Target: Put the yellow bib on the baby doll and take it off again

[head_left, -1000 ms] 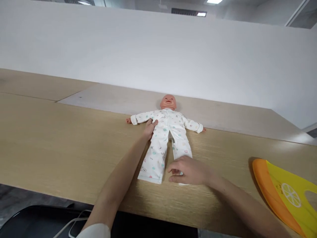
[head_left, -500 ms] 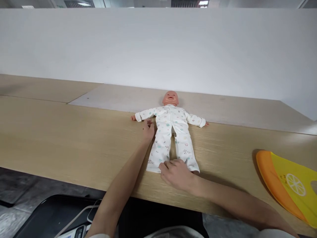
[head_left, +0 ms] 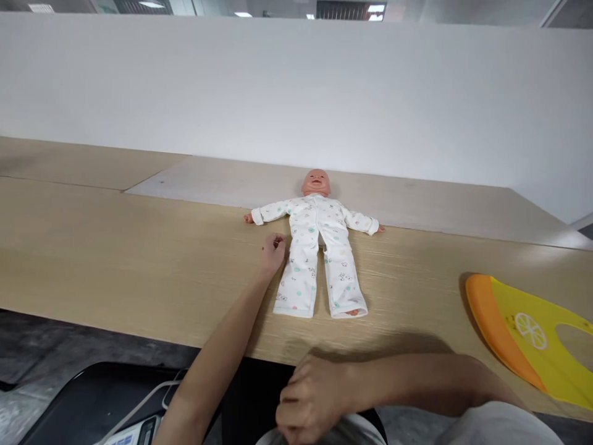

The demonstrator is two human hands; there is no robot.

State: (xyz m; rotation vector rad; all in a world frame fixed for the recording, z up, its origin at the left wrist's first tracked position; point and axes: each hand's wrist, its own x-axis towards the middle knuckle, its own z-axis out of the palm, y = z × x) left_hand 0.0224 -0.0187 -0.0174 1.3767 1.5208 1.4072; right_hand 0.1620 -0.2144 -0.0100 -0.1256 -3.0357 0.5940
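A baby doll [head_left: 317,183] lies on its back on the table, arms spread, dressed in a white patterned top [head_left: 316,213] and matching trousers [head_left: 296,284]. One foot just shows at the right trouser cuff; the other is hidden. My left hand [head_left: 275,250] rests on the table beside the doll's hip, its fingers curled in, with nothing seen in them. Over my lap, in front of the table edge, my right hand [head_left: 309,398] is closed in a loose fist, apart from the doll. I see nothing sticking out of it.
On the right of the table [head_left: 115,259] lies a yellow and orange baby bib-like piece with a citrus slice print [head_left: 528,337]. A white partition [head_left: 296,93] stands behind. At lower left is a black chair [head_left: 92,395] with a cable and a device on it.
My right hand has let go of the trouser cuffs and drawn back towards me, over my lap. My left hand has slid slightly nearer. The trouser legs now lie uncovered.
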